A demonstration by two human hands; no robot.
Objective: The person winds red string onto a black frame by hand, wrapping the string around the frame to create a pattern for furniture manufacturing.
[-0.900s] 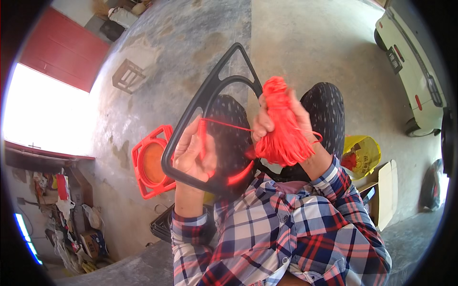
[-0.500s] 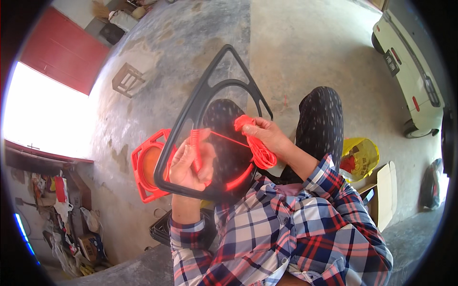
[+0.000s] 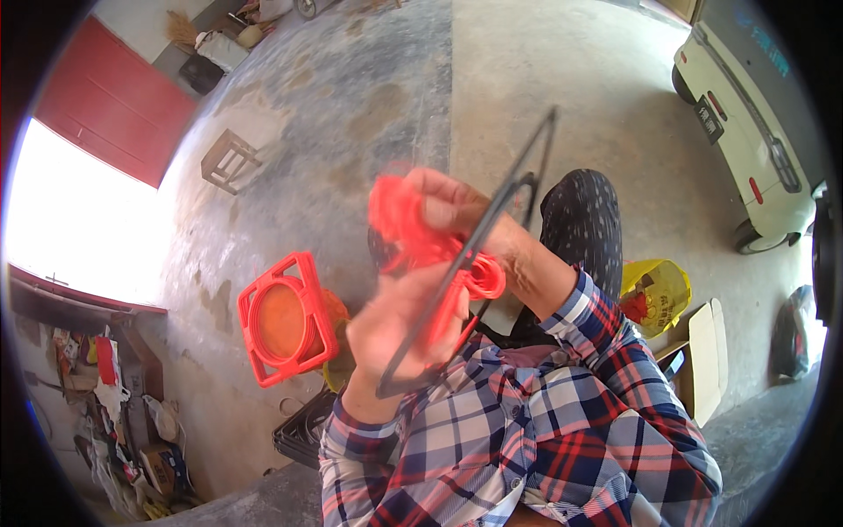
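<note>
My right hand point(image 3: 461, 206) is closed on a bundle of thin red cord point(image 3: 399, 211), whose loops point(image 3: 486, 277) hang below the wrist. My left hand point(image 3: 399, 321), smeared by motion, is closed around one side of a black triangular frame point(image 3: 475, 239), where red cord is wrapped. The frame now stands nearly edge-on, its far tip above my right forearm. Both hands are close together above my lap, the cord bundle between them. How the cord runs between the hands is blurred.
To the left lies a red square frame point(image 3: 306, 265) with a round orange middle. A yellow bag point(image 3: 676, 290) and an open cardboard box point(image 3: 705, 360) stand at right. A wooden stool point(image 3: 230, 161) is farther off; a parked pale vehicle point(image 3: 746, 149) stands far right.
The black frame has turned from showing its broad face to nearly edge-on, tipping rightward. My right hand has moved left and up with the cord bundle; my left hand has moved right.
</note>
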